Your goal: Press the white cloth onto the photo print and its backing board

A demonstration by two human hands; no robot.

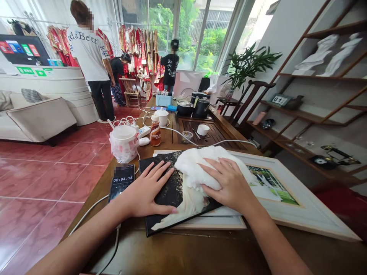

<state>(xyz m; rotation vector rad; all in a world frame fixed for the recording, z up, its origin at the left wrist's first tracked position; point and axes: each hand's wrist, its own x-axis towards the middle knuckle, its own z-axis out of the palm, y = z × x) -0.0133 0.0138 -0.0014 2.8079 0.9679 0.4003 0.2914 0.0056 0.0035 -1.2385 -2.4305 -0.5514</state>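
Observation:
A black panel point(167, 194) printed with a pale gown-like shape lies at a slant on the wooden table, with light speckles over its dark upper part. My left hand point(149, 189) rests flat on its left side, fingers spread. A bulky white cloth point(190, 168) is bunched on the panel's upper right, and my right hand point(223, 181) presses on it, fingers over its top and thumb along its near side. Under the panel are white-framed pictures; the one to the right, a framed photo point(271, 187), shows people on grass. The cloth hides part of the panel.
A phone point(122, 181) with a running timer lies beside my left forearm, its cable trailing. Beyond are a bag-lined tub point(124, 143), a Nescafe bottle point(155, 131), a white lidded jar point(162, 116), a white cup point(203, 130) and black pots point(201, 108). Other people stand farther back.

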